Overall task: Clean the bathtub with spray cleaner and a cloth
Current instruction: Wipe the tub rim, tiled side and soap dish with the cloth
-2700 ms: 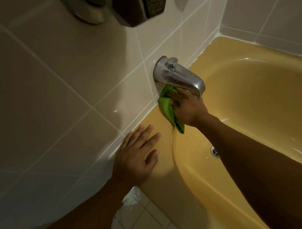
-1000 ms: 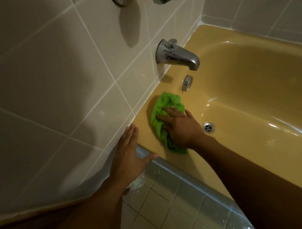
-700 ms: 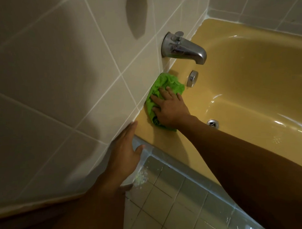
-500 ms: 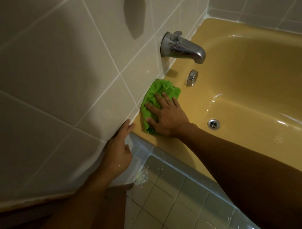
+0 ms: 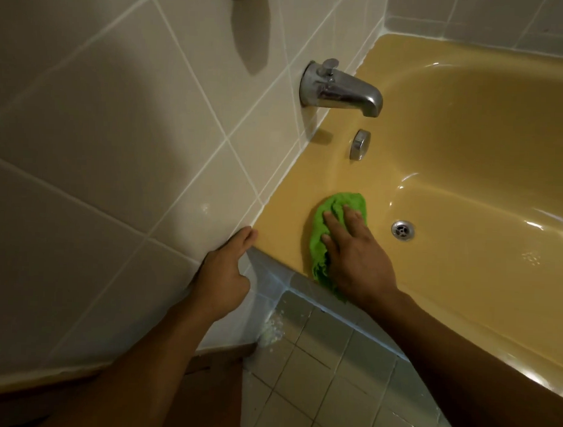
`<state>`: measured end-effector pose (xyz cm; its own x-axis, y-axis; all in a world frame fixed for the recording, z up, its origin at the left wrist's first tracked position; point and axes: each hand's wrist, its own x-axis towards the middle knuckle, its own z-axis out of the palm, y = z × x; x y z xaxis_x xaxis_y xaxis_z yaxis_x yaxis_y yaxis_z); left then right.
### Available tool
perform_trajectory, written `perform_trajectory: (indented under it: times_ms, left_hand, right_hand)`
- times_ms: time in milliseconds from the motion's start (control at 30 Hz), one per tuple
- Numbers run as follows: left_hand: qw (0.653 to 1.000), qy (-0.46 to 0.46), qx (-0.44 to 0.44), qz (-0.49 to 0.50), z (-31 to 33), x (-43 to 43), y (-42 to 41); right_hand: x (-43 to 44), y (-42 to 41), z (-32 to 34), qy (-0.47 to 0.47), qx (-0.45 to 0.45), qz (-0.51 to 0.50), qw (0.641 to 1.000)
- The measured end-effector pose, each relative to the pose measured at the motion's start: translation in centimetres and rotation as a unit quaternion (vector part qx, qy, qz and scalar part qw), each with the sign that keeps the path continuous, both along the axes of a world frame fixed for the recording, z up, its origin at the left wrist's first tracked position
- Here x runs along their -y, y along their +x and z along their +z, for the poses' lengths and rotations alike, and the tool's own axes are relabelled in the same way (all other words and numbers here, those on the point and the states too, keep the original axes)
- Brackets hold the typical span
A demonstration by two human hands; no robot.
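Right hand (image 5: 358,260) flat on the cloth (image 5: 341,204), bathtub (image 5: 289,213) corner rim.
Nearest I see floor tiles (image 5: 316,358). My left hand (image 5: 222,272), fingers together and holding nothing, rests against the end of the tiled wall (image 5: 117,127). Right fingers are spread, pressing the green cloth onto the rim. Beyond: drain (image 5: 402,230), overflow cap (image 5: 360,145), spout (image 5: 342,89).

Head view, looking steeply down, close over bathtub (image 5: 467,149) corner and wall

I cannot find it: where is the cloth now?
Head view: the cloth lies on the tub rim, under the right hand, left of the drain.
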<state>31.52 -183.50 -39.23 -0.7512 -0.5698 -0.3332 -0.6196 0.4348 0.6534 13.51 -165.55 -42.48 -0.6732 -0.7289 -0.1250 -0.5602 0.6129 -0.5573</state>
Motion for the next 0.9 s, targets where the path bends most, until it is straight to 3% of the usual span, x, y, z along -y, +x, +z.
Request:
perform_trajectory:
  times_ms: [267, 400, 567, 633, 767, 900]
  left_hand:
    - [0.999, 0.013, -0.039, 0.026, -1.1, 0.1, 0.0]
    - [0.997, 0.036, -0.057, 0.047, -0.9, -0.4, -0.1]
    - [0.999, -0.008, -0.032, 0.021, -0.4, -0.1, -0.1]
    - [0.999, -0.051, 0.005, -0.008, 0.1, -0.4, -0.5]
    - [0.971, -0.166, 0.062, -0.16, -0.1, -1.2, -1.3]
    - [0.939, -0.191, 0.112, -0.265, -0.7, -1.8, -3.8]
  right_hand:
    - [8.4, 2.0, 0.3, 0.045, -0.096, 0.11, 0.988]
    - [6.6, 3.5, 0.1, 0.035, -0.112, 0.163, 0.98]
    - [2.0, 4.7, -0.5, 0.029, -0.135, 0.18, 0.974]
    - [-0.3, 5.1, -0.5, 0.026, -0.128, 0.167, 0.977]
    - [-6.9, 5.4, -0.6, 0.046, -0.12, 0.12, 0.984]
    - [-15.3, 4.5, -0.2, 0.075, -0.084, 0.019, 0.993]
